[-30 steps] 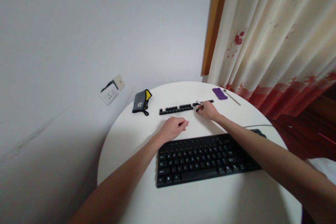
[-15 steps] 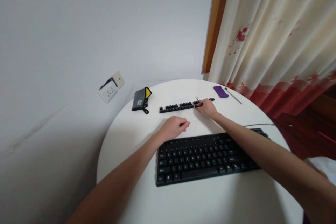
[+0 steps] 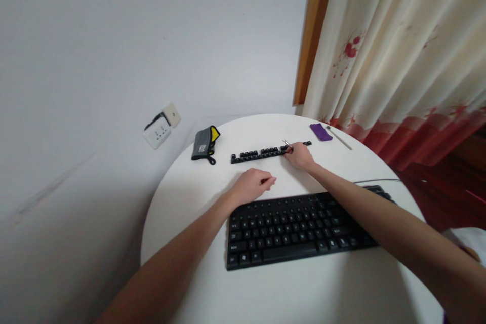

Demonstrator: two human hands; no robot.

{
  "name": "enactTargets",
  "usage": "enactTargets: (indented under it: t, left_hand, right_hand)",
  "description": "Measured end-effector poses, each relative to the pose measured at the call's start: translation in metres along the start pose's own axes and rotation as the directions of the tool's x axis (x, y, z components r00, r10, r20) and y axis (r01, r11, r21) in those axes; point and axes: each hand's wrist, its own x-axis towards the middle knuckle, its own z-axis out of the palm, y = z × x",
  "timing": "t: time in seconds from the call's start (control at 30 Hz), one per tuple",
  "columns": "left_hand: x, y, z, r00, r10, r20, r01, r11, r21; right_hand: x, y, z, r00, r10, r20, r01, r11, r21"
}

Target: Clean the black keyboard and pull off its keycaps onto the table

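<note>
A black keyboard [image 3: 299, 228] lies on a round white table [image 3: 190, 197]. Behind it a row of loose black keycaps [image 3: 258, 154] runs left to right. My right hand [image 3: 300, 155] is closed on a thin metal keycap puller [image 3: 286, 144], its tip at the row's right part. My left hand [image 3: 250, 185] rests on the table between the keyboard and the keycap row, its fingers curled in with the fingertips pinched; I cannot make out anything in them.
A grey and yellow pouch [image 3: 204, 144] lies at the back left of the table. A purple cloth [image 3: 321, 131] and a thin rod [image 3: 339, 137] lie at the back right. A wall socket [image 3: 161, 127] is on the wall; a curtain [image 3: 398, 50] hangs at the right.
My right hand has moved the puller a little up to the keycap row, where a keycap that lay just in front now sits in line. The left hand has barely moved.
</note>
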Motion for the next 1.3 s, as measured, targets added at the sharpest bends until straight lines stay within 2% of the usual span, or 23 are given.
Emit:
enactTargets:
  t: [0.33, 0.43, 0.53, 0.67, 0.8, 0.9, 0.97, 1.13, 1.3]
  left_hand:
    - [0.000, -0.002, 0.001, 1.000, -0.005, 0.000, 0.005, 1.000, 0.007]
    - [0.000, -0.001, 0.000, 1.000, -0.009, 0.000, 0.009, 1.000, 0.010]
    - [0.000, 0.000, -0.001, 1.000, -0.011, 0.010, 0.011, 1.000, 0.000]
    - [0.000, -0.002, 0.000, 1.000, -0.009, 0.013, 0.009, 1.000, 0.004]
    - [0.000, -0.005, 0.003, 1.000, -0.010, 0.029, 0.010, 1.000, 0.004]
    - [0.000, -0.006, 0.005, 0.999, -0.014, 0.037, 0.014, 1.000, 0.001]
    - [0.000, -0.006, 0.005, 0.999, -0.016, 0.040, 0.015, 1.000, 0.003]
    - [0.001, -0.006, 0.005, 0.999, -0.013, 0.050, 0.013, 1.000, 0.011]
    - [0.001, -0.007, 0.006, 0.998, -0.017, 0.054, 0.016, 1.000, 0.016]
  right_hand:
    - [0.001, 0.001, 0.002, 1.000, 0.013, -0.015, -0.012, 0.999, 0.043]
    - [-0.001, -0.002, -0.004, 1.000, 0.008, -0.025, -0.006, 0.997, 0.072]
    - [-0.004, -0.008, -0.025, 0.997, 0.013, -0.079, -0.005, 0.994, 0.110]
    - [-0.016, -0.013, -0.069, 0.981, 0.026, -0.190, 0.010, 0.982, 0.187]
    - [-0.043, -0.009, -0.109, 0.956, -0.039, -0.292, 0.158, 0.904, 0.397]
    - [-0.075, -0.001, -0.126, 0.913, -0.128, -0.388, 0.275, 0.894, 0.354]
    - [-0.099, 0.005, -0.129, 0.901, -0.136, -0.411, 0.274, 0.914, 0.298]
    - [-0.147, 0.022, -0.117, 0.969, -0.039, -0.245, 0.132, 0.916, 0.379]
    - [-0.168, 0.032, -0.101, 0.993, -0.027, -0.111, 0.067, 0.923, 0.380]
